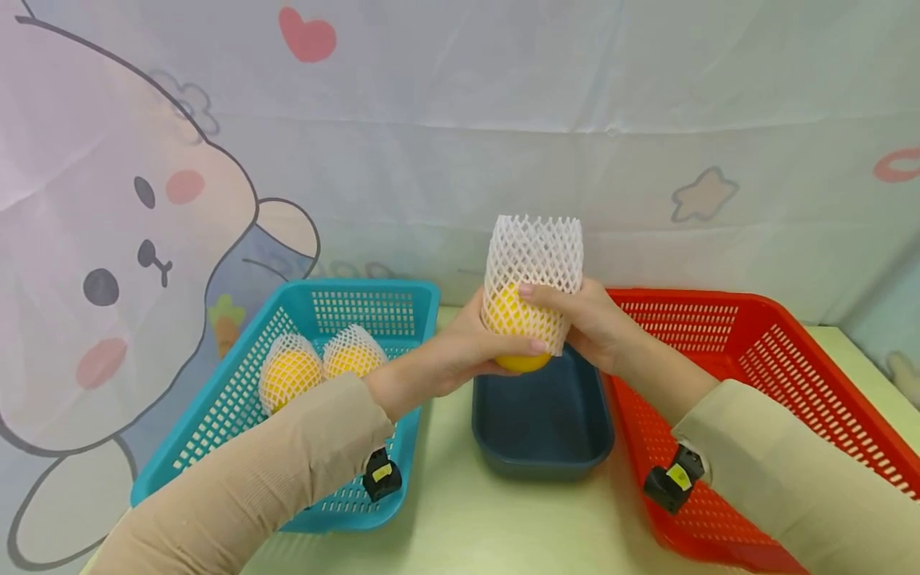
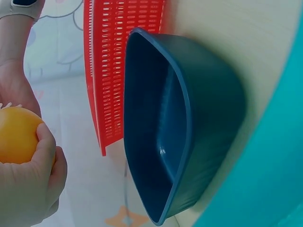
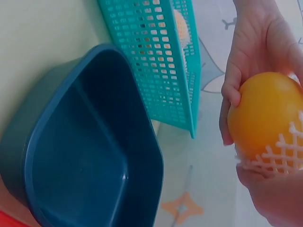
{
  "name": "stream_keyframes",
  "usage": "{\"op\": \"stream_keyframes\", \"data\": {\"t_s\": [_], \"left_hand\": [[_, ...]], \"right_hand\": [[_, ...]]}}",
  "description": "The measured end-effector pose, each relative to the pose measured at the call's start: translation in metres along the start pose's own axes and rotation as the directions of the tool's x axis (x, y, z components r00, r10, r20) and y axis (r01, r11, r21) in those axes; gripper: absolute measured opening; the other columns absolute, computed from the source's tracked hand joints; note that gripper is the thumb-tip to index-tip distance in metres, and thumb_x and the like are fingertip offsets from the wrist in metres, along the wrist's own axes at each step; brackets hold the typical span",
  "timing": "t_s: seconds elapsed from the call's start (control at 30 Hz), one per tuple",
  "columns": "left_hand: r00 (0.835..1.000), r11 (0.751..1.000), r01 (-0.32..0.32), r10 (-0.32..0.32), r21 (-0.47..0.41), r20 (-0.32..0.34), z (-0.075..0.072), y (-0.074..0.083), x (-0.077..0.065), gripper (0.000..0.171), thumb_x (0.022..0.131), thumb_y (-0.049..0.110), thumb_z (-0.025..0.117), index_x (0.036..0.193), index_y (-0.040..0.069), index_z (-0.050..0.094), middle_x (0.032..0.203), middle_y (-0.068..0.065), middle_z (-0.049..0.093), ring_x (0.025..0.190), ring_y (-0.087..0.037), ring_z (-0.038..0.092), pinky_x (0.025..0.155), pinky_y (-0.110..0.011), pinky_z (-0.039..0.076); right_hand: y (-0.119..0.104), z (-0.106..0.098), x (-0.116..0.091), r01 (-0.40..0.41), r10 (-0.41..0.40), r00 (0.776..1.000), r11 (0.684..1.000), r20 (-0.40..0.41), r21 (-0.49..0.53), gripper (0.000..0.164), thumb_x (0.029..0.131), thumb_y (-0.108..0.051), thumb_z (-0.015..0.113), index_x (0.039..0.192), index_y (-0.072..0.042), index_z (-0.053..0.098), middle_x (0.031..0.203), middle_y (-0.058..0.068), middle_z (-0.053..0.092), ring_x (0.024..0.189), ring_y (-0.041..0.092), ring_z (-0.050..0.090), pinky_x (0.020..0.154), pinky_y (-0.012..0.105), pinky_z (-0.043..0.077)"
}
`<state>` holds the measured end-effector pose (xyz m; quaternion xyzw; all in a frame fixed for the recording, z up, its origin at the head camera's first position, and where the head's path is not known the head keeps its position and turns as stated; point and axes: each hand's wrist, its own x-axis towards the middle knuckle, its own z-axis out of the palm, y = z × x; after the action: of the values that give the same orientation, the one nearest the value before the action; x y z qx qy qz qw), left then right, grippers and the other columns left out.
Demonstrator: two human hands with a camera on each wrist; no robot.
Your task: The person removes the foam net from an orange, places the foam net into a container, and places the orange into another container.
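A yellow fruit (image 1: pixel 512 313) in a white net sleeve (image 1: pixel 535 249) is held in the air above the far end of a dark blue bin (image 1: pixel 542 467), near the far edge of the worktop (image 1: pixel 446 511). The left hand (image 1: pixel 463 347) has its fingers curled closely round the fruit's lower part, thumb across the front; the right hand (image 1: pixel 591 323) grips net and fruit from the other side. The sleeve's upper part rises past the fruit, and the fruit's lower end is bare.

Surroundings: a teal basket (image 1: pixel 345 285) stands toward the worktop's left side, with two netted fruits (image 1: pixel 290 375) side by side in it; a red basket (image 1: pixel 812 383) stands toward the right edge, just beside the bin. The left sleeve (image 1: pixel 266 471) crosses above the teal basket and the right sleeve (image 1: pixel 783 463) above the red one, each with a black wrist camera (image 1: pixel 382 473) at its cuff. A printed cloth (image 1: pixel 431 192) hangs behind.

Obscured: hands and fruit cover the bin's far rim; the right fingers behind the net are mostly hidden in the head view. Both wrist views cut off the held fruit, and the worktop's near edge lies out of frame.
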<state>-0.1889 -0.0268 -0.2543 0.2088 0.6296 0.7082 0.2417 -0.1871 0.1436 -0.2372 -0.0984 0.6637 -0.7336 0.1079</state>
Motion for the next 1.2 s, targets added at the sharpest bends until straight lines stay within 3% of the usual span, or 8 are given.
{"op": "stream_keyframes", "data": {"t_s": [0.27, 0.7, 1.07, 1.2], "left_hand": [[0.999, 1.0, -0.027, 0.027, -0.004, 0.019, 0.0004, -0.0007, -0.0007, 0.066, 0.08, 0.003, 0.067, 0.131, 0.023, 0.03, 0.118, -0.01, 0.05, 0.09, -0.024, 0.057, 0.07, -0.037, 0.05], [0.999, 1.0, -0.025, 0.025, -0.011, 0.034, 0.0, -0.0015, -0.003, 0.066, 0.08, 0.003, 0.067, 0.131, 0.024, 0.029, 0.116, -0.009, 0.051, 0.089, -0.024, 0.056, 0.068, -0.036, 0.049], [0.999, 0.999, -0.032, 0.033, -0.033, 0.027, -0.0001, -0.0049, -0.0024, 0.072, 0.077, -0.004, 0.068, 0.131, 0.026, 0.03, 0.119, -0.009, 0.051, 0.088, -0.023, 0.057, 0.065, -0.034, 0.049], [1.0, 0.999, -0.023, 0.024, -0.027, 0.019, 0.0003, -0.0047, -0.0023, 0.071, 0.078, -0.003, 0.068, 0.131, 0.025, 0.03, 0.119, -0.01, 0.051, 0.09, -0.024, 0.058, 0.068, -0.037, 0.05]], "right_hand": [[0.0015, 0.003, -0.0004, 0.011, -0.012, 0.998, 1.0, -0.056, -0.022, 0.042, 0.089, -0.02, 0.061, 0.126, -0.005, 0.045, 0.112, 0.005, 0.054, 0.098, 0.019, 0.053, 0.087, 0.025, 0.045], [-0.0018, 0.0036, -0.001, 0.048, -0.051, 0.993, 0.998, -0.103, -0.034, 0.046, 0.086, -0.017, 0.065, 0.123, 0.003, 0.047, 0.104, 0.003, 0.061, 0.094, 0.018, 0.058, 0.082, 0.024, 0.049], [-0.0044, 0.0028, -0.0005, 0.057, -0.062, 0.989, 0.997, -0.135, -0.043, 0.034, 0.085, -0.017, 0.068, 0.113, -0.004, 0.054, 0.101, 0.002, 0.062, 0.092, 0.017, 0.058, 0.078, 0.024, 0.05], [-0.0035, 0.001, -0.0007, 0.061, -0.068, 0.992, 0.996, -0.106, -0.068, 0.035, 0.086, -0.018, 0.066, 0.115, -0.005, 0.053, 0.104, 0.003, 0.061, 0.094, 0.019, 0.056, 0.082, 0.025, 0.049]]}}
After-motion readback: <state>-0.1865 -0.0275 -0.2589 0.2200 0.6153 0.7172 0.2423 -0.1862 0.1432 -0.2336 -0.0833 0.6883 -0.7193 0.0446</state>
